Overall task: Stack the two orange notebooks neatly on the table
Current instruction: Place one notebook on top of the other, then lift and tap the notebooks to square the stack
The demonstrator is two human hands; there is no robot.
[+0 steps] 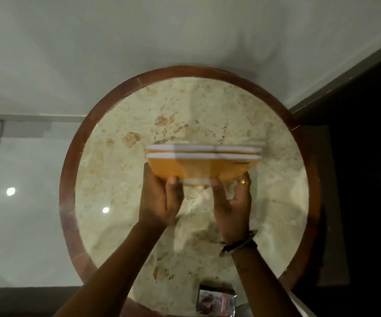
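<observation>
Both thin orange-covered notebooks with white page edges (204, 161) are already together, one against the other, held up off the round marble-patterned tabletop with its dark wooden rim (70, 179) — so the pairing looks done, and what remains, by my reading, is squaring the edges and laying the pile down flat. The left hand (162, 200) clasps the pair at its seven o'clock corner, thumb on the near edge and fingers wrapped beneath; the right hand (235, 202), wearing a gold ring and dark bangles at the wrist, closes its grip on the five o'clock corner the same way. The page edges at the far side run nearly parallel, though the covers look warped by the wide lens, so true alignment is hard to judge. The notebooks hover roughly over the centre of the tabletop. At six o'clock on the rim sits a small shiny packet (215, 300). Beyond, a pale glossy floor (25, 225) reflects two ceiling lights — dark furniture fills three o'clock.
</observation>
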